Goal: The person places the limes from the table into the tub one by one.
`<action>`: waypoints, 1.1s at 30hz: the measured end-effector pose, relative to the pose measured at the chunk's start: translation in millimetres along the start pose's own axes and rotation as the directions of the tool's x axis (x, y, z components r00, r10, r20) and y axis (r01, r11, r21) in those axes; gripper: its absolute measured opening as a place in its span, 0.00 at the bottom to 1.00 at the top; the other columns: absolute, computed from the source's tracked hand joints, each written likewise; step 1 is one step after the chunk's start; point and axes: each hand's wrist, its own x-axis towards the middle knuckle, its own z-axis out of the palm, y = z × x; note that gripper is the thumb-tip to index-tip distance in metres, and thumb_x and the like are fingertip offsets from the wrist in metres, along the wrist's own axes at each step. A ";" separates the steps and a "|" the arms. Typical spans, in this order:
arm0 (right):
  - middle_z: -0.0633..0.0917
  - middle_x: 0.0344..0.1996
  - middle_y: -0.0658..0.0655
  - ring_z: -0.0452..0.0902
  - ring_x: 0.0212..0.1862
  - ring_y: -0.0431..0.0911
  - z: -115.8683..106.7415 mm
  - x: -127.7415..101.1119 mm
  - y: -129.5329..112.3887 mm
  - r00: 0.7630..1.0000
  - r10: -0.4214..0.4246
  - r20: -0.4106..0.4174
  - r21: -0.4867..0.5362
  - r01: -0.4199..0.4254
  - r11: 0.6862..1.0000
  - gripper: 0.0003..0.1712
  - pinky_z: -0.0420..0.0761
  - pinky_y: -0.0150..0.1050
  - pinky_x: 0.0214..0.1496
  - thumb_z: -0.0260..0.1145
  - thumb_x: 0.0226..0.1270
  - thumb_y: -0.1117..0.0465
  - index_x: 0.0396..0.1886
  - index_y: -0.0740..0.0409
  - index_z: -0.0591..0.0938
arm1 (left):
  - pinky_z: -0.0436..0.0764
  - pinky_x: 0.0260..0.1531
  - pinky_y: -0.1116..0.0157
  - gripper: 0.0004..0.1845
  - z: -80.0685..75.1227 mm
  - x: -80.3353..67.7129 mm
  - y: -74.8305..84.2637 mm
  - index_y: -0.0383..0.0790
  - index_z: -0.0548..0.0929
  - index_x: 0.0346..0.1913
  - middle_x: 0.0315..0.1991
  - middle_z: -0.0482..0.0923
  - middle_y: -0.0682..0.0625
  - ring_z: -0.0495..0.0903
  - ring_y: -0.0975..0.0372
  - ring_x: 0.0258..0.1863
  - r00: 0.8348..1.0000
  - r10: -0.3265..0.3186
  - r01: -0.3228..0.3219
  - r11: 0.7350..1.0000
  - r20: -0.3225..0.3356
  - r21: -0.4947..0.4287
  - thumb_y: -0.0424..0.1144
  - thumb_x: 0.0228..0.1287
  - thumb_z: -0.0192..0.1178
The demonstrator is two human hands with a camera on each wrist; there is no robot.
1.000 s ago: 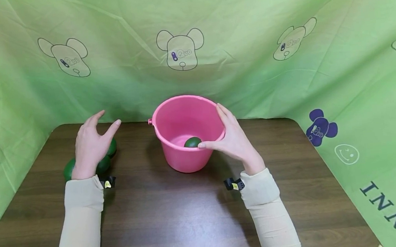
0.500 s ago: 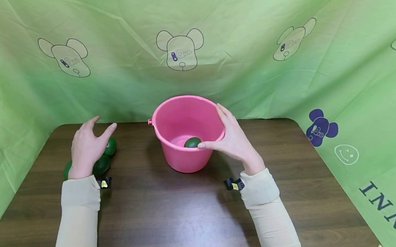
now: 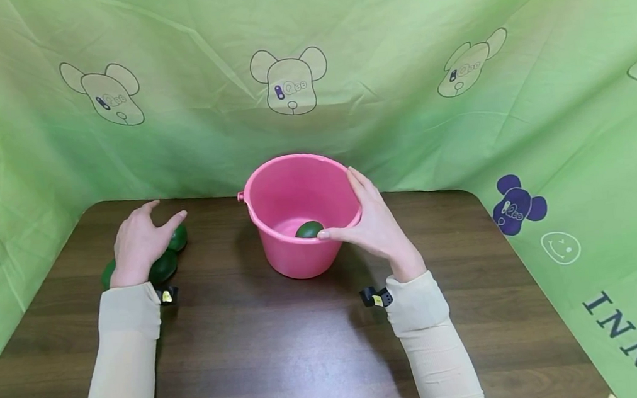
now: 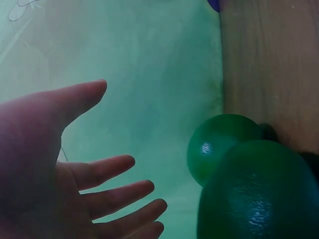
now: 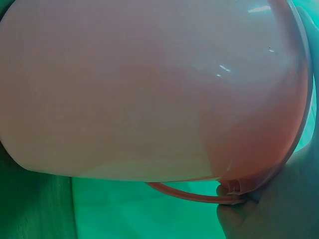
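Observation:
A pink bucket [image 3: 301,257] stands upright on the table, and one dark green avocado-like fruit [image 3: 309,229] lies inside it. My right hand [image 3: 374,222] grips the bucket's right rim, thumb over the near edge and fingers along the far side. In the right wrist view the bucket's wall [image 5: 149,89] fills most of the picture, with its handle [image 5: 194,195] below. Over several more green fruits [image 3: 163,266] at the left hovers my left hand [image 3: 139,243], thumb and fingers spread, holding nothing. The left wrist view shows two of these smooth fruits [image 4: 259,194] beside the open fingers, apart from them.
The brown wooden table [image 3: 287,360] has rounded far corners. A green curtain [image 3: 380,124] printed with bear heads hangs close behind the bucket and along both sides. Small black cameras [image 3: 376,297] are strapped to both wrists.
My left hand has shifted slightly left and lowered toward the green fruits, its fingers still spread. The right hand and the bucket have stayed in place.

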 end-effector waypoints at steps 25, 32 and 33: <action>0.54 0.78 0.41 0.51 0.76 0.46 0.7 1.7 2.6 1.000 -0.004 -0.004 0.004 0.004 1.000 0.73 0.68 0.57 0.68 0.85 0.40 0.35 0.83 0.41 0.53 | 0.78 0.42 0.40 0.43 12.3 5.3 -16.1 0.26 0.63 0.74 0.64 0.66 0.21 0.74 0.31 0.52 0.988 -0.032 0.024 0.998 0.150 0.060 0.53 0.69 0.63; 0.54 0.78 0.42 0.51 0.76 0.46 0.1 1.8 2.4 1.000 -0.005 0.000 0.010 0.005 1.000 0.74 0.67 0.57 0.68 0.84 0.40 0.34 0.83 0.45 0.53 | 0.77 0.41 0.39 0.40 15.0 5.0 -17.3 0.28 0.64 0.74 0.62 0.68 0.20 0.75 0.30 0.50 0.985 -0.044 0.034 0.997 0.168 0.063 0.49 0.69 0.64; 0.55 0.78 0.42 0.51 0.76 0.46 -0.1 1.9 2.4 1.000 -0.005 0.000 0.011 0.005 1.000 0.74 0.67 0.57 0.69 0.84 0.40 0.35 0.83 0.45 0.53 | 0.77 0.41 0.39 0.39 15.1 5.0 -17.1 0.28 0.65 0.74 0.62 0.68 0.20 0.75 0.31 0.50 0.985 -0.043 0.033 0.998 0.169 0.062 0.49 0.68 0.64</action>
